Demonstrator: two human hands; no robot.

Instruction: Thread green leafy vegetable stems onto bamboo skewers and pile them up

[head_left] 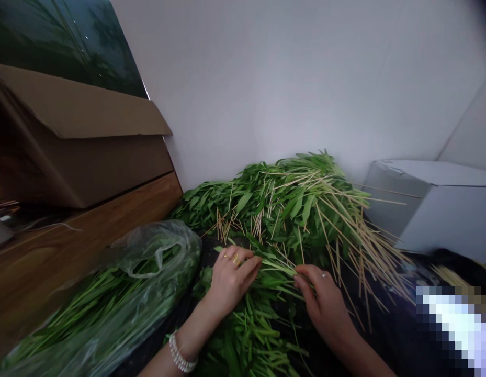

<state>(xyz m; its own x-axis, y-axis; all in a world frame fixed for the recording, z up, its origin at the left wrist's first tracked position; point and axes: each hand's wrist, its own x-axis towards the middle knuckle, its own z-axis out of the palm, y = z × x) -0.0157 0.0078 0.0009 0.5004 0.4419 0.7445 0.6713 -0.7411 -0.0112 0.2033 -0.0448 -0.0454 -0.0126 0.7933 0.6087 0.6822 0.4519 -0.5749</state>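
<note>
A small bunch of leafy green stems (pixel 274 265) stretches between my two hands. My left hand (pixel 233 275), with gold rings and a beaded bracelet at the wrist, is closed on the leafy side of the bunch. At the other end, my right hand (pixel 321 296) pinches the stem ends between thumb and fingers. Below the hands lies a loose pile of cut greens (pixel 248 335). Just beyond them rises a large heap of leafy greens (pixel 254 196), with many thin pale sticks (pixel 368 256) poking out toward the right.
A clear plastic bag (pixel 148 309) full of long greens lies on the left. Behind it, an open cardboard box (pixel 97 167) stands on a wooden surface (pixel 156 196). To the right is a white box (pixel 447 204). A pale wall (pixel 274 89) closes off the back.
</note>
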